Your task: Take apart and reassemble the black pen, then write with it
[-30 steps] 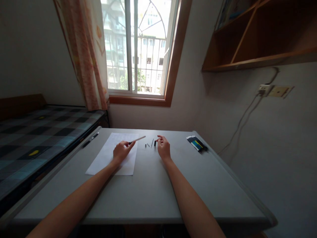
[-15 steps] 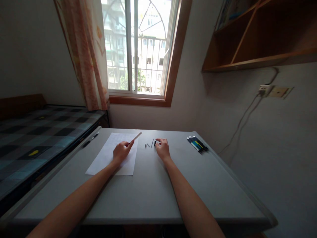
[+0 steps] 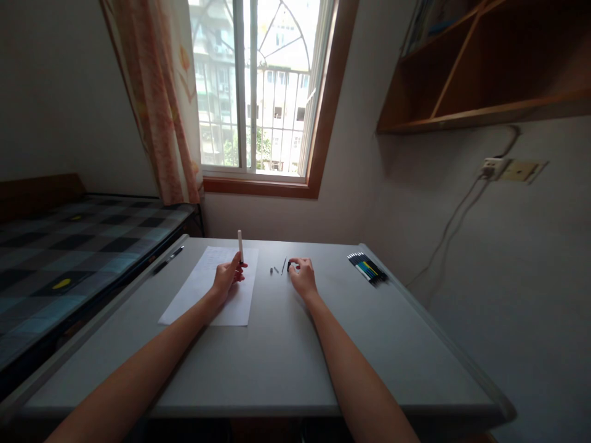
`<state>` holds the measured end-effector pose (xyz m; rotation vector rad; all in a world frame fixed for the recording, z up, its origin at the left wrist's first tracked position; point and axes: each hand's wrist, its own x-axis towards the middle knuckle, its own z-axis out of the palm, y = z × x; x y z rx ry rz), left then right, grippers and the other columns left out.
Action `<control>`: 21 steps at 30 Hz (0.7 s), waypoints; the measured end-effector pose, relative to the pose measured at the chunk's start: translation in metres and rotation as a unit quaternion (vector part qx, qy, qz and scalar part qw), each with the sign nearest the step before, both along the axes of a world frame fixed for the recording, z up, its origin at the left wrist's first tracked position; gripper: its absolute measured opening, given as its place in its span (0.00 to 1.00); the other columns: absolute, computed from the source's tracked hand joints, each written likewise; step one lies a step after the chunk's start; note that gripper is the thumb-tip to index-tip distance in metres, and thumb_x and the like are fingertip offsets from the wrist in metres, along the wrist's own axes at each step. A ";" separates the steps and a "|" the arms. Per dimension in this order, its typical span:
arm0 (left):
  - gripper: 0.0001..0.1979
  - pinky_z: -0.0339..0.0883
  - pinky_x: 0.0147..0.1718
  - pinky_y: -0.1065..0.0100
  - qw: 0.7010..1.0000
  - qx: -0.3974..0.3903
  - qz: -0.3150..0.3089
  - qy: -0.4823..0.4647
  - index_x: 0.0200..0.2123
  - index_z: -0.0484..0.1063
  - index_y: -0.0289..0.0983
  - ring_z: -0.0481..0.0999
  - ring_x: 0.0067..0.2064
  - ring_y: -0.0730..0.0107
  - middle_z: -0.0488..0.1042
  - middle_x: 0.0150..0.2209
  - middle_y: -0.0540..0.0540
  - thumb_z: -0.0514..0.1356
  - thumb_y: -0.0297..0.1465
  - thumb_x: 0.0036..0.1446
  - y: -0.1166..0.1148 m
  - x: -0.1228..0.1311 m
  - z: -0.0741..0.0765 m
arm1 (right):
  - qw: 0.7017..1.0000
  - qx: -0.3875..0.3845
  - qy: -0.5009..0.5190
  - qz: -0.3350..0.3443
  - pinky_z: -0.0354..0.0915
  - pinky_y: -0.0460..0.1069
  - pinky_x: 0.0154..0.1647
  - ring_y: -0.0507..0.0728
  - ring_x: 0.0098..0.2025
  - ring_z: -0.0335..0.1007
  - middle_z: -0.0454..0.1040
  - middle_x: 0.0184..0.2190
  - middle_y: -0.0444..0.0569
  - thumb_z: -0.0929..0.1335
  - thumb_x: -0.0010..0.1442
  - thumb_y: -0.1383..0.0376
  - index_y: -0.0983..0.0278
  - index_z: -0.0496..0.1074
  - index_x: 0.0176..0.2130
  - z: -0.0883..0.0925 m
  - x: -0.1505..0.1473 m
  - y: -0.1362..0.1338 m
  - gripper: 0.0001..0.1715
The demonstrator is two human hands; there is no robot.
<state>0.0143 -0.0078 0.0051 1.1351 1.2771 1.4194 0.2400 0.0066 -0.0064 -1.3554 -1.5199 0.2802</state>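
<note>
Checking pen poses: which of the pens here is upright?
The white pen barrel held by the left hand; the black pen far left and the bundled dark pens far right lie flat.

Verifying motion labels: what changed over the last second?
The left hand swung the white pen barrel from slanting low, pointing right, to upright over the paper. The right hand lowered its fingers onto the small black part and pinches it. Paper, loose bits and pen pack stayed put.

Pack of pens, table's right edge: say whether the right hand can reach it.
Probably yes: bare table lies between right hand and pack of pens, though it pinches a black part.
</note>
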 end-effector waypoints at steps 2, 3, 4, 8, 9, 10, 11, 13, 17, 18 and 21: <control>0.31 0.65 0.21 0.71 1.000 -0.010 0.003 -0.020 0.28 0.73 0.29 0.66 0.19 0.77 0.68 0.21 0.47 0.55 0.55 0.43 0.001 -0.001 0.000 | 1.000 -0.004 -0.003 -0.001 0.64 0.51 0.40 0.55 0.33 0.66 0.65 0.35 0.51 0.63 0.50 0.68 0.63 0.74 0.36 0.000 0.000 0.000 0.13; 0.31 0.64 0.21 0.71 1.000 -0.013 0.003 -0.028 0.28 0.73 0.29 0.66 0.19 0.77 0.67 0.21 0.48 0.56 0.55 0.43 0.001 -0.002 -0.001 | 1.000 -0.007 -0.004 -0.001 0.64 0.51 0.41 0.55 0.33 0.66 0.65 0.35 0.51 0.63 0.50 0.68 0.63 0.74 0.36 0.000 0.000 0.000 0.13; 0.31 0.64 0.21 0.71 0.999 -0.015 0.002 -0.033 0.28 0.73 0.29 0.67 0.19 0.77 0.67 0.21 0.48 0.56 0.55 0.44 0.002 -0.002 -0.001 | 1.000 -0.010 -0.005 -0.001 0.64 0.51 0.41 0.55 0.33 0.66 0.65 0.35 0.51 0.63 0.50 0.68 0.63 0.74 0.36 0.000 0.000 0.000 0.14; 0.31 0.64 0.21 0.71 0.999 -0.025 0.002 -0.035 0.28 0.73 0.29 0.67 0.19 0.76 0.67 0.21 0.48 0.55 0.55 0.44 0.003 -0.002 -0.001 | 1.000 -0.015 -0.008 0.001 0.64 0.51 0.42 0.56 0.33 0.66 0.65 0.36 0.52 0.63 0.50 0.69 0.64 0.74 0.37 0.000 0.001 0.000 0.14; 0.31 0.65 0.21 0.70 0.999 -0.027 0.005 -0.037 0.27 0.73 0.29 0.67 0.19 0.76 0.68 0.21 0.47 0.55 0.55 0.43 0.003 -0.002 0.000 | 1.000 -0.013 -0.007 0.002 0.64 0.51 0.42 0.55 0.33 0.66 0.65 0.36 0.52 0.64 0.49 0.69 0.63 0.74 0.37 -0.001 0.001 0.000 0.14; 0.31 0.65 0.21 0.70 0.999 -0.030 0.010 -0.041 0.27 0.72 0.29 0.67 0.19 0.76 0.68 0.21 0.47 0.55 0.55 0.43 0.002 -0.002 0.001 | 1.000 -0.011 -0.006 0.003 0.64 0.51 0.42 0.55 0.33 0.66 0.65 0.36 0.52 0.64 0.49 0.69 0.63 0.74 0.37 -0.001 0.001 0.000 0.14; 0.31 0.65 0.21 0.70 0.998 -0.031 0.014 -0.045 0.27 0.72 0.29 0.67 0.20 0.76 0.69 0.22 0.46 0.55 0.56 0.43 0.002 -0.002 0.001 | 1.000 -0.010 -0.006 0.004 0.65 0.51 0.42 0.55 0.32 0.66 0.65 0.36 0.52 0.64 0.49 0.70 0.63 0.74 0.36 -0.001 0.001 0.000 0.14; 0.31 0.65 0.21 0.70 0.999 -0.023 0.024 -0.041 0.26 0.71 0.29 0.67 0.20 0.76 0.71 0.23 0.44 0.54 0.56 0.43 0.001 -0.002 0.003 | 1.000 -0.011 -0.005 0.005 0.65 0.51 0.41 0.55 0.32 0.66 0.65 0.36 0.51 0.64 0.49 0.70 0.63 0.74 0.36 -0.002 0.000 0.000 0.14; 0.29 0.64 0.22 0.70 0.995 0.055 0.036 0.078 0.28 0.72 0.30 0.68 0.20 0.74 0.70 0.23 0.46 0.55 0.54 0.44 -0.003 -0.001 0.007 | 1.000 -0.015 -0.005 0.005 0.65 0.51 0.42 0.55 0.33 0.66 0.65 0.37 0.52 0.64 0.49 0.69 0.63 0.74 0.37 -0.002 0.000 0.000 0.14; 0.28 0.64 0.22 0.70 0.989 0.082 0.035 0.116 0.28 0.73 0.31 0.69 0.21 0.74 0.70 0.23 0.46 0.56 0.54 0.44 -0.004 0.000 0.008 | 1.000 -0.018 -0.006 0.004 0.65 0.51 0.42 0.55 0.33 0.66 0.65 0.37 0.52 0.64 0.49 0.69 0.63 0.74 0.37 -0.001 0.000 0.000 0.14; 0.25 0.65 0.23 0.70 0.972 0.146 0.021 0.184 0.30 0.73 0.32 0.71 0.23 0.73 0.70 0.27 0.46 0.56 0.51 0.46 -0.008 0.003 0.009 | 1.000 -0.014 -0.009 0.006 0.65 0.52 0.42 0.55 0.34 0.66 0.64 0.37 0.53 0.64 0.50 0.68 0.64 0.74 0.37 0.004 0.000 -0.003 0.14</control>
